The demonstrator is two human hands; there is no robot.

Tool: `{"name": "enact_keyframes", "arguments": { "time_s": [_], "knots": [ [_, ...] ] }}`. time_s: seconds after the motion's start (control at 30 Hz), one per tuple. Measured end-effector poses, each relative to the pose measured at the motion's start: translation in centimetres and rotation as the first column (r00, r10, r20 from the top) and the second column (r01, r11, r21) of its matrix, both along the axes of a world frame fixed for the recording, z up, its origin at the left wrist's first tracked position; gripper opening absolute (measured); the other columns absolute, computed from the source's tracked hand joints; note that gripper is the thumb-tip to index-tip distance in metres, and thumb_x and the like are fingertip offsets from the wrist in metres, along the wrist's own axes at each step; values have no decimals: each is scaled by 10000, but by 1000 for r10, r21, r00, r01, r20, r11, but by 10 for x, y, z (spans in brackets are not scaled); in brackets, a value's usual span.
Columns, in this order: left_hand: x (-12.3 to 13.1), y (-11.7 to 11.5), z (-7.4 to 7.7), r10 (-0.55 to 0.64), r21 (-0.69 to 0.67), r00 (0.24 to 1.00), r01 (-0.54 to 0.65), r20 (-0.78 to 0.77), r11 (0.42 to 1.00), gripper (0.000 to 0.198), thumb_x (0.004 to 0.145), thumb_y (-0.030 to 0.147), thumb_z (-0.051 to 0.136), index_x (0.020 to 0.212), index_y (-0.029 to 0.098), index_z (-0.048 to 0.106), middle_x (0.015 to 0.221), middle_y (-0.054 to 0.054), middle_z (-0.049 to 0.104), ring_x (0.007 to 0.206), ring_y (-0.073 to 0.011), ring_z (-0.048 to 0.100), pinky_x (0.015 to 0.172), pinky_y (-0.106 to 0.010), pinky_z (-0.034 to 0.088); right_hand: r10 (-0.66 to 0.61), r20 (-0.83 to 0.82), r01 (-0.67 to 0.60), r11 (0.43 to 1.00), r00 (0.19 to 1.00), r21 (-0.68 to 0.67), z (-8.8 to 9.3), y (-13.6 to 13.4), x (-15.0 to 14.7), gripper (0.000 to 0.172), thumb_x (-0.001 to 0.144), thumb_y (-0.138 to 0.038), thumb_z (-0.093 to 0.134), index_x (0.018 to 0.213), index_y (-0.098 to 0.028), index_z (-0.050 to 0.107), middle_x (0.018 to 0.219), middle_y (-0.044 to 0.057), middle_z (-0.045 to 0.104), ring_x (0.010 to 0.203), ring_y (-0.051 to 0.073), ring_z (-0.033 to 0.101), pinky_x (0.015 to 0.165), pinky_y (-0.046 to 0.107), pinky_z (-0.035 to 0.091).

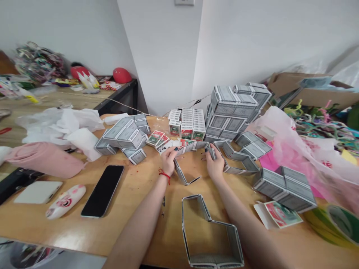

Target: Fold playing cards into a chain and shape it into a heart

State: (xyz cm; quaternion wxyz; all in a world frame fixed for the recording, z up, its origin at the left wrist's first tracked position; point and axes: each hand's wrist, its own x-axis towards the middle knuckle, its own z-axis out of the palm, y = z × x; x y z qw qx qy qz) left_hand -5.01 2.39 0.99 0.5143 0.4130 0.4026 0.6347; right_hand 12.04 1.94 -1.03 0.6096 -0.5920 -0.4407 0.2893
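Note:
My left hand (168, 160), with a red string at the wrist, curls its fingers on a fan of playing cards (166, 148) on the wooden table (134, 209). My right hand (215, 164) is closed around the end of a long folded strip of grey patterned cardboard (193, 146) that runs between both hands. A bent piece of the same strip (183, 175) lies just in front of them. An empty frame folded from that strip (210, 231) stands between my forearms.
Stacks of small card boxes (187, 123) and grey cartons (235, 108) stand behind my hands; more cartons lie left (123, 136) and right (286, 186). A black phone (103, 190), a white case (37, 191), a pink mouse (66, 201), pink cloth (42, 158) and pink plastic bags (303, 149) surround them.

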Motion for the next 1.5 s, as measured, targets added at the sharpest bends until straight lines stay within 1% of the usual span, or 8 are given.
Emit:
{"name": "enact_keyframes", "arguments": {
  "time_s": [0.23,0.37,0.57,0.73,1.0,1.2,1.37,1.5],
  "knots": [
    [-20,3,0,-225,14,955,232,-194,973,402,750,454,434,876,142,654,859,-85,649,731,-213,604,443,-265,481,17,-102,-20,1000,995,-24,-1,1,3,412,679,-400,539,989,-134,599,762,68,640,615,186,603,488,299,511],
    [-28,6,0,-391,-22,889,397,-238,917,437,760,479,405,785,133,671,755,-82,657,677,-195,603,596,-315,488,33,-127,-37,999,991,-28,2,0,3,387,674,-401,555,958,-142,600,740,59,642,589,176,596,503,302,511],
    [-21,9,12,-482,36,850,500,-214,866,343,729,330,480,986,155,623,1080,-80,591,1043,-233,508,929,-345,355,226,-132,-227,974,965,8,5,-4,-6,320,683,-399,565,907,-174,597,721,45,638,638,190,603,597,347,513],
    [-8,12,12,-537,11,815,552,-220,834,480,620,158,533,1098,198,557,1181,-49,529,1148,-229,416,992,-354,272,420,-142,-423,906,896,11,11,-10,-15,285,696,-410,556,873,-189,584,736,40,632,665,197,598,669,360,497],
    [6,10,10,-416,-34,850,429,-324,902,383,642,124,505,1003,187,615,1071,-38,597,1044,-218,496,953,-353,312,321,30,-322,946,947,37,15,-14,-6,286,771,-443,436,720,-182,540,668,-4,530,625,133,487,582,247,423],
    [12,8,12,-347,-71,899,340,-266,938,268,667,168,530,907,172,651,974,-49,631,942,-209,541,886,-343,376,172,-89,-175,984,981,-22,3,-12,-1,286,750,-472,461,873,-215,492,634,-24,491,447,101,412,386,226,373],
    [14,13,2,-260,-64,934,252,-246,966,149,663,238,578,762,156,653,838,-41,635,853,-182,557,852,-345,416,198,-106,-190,978,974,80,0,-9,-2,235,723,-391,529,880,-224,475,754,14,558,647,148,527,572,282,474],
    [16,16,-7,-319,-157,948,314,-7,937,211,641,308,606,782,151,625,799,-26,611,755,-164,567,689,-357,505,236,-116,-222,968,965,118,2,-10,-5,210,720,-338,535,888,-228,474,765,14,576,716,158,548,677,317,472]
  ]
}}
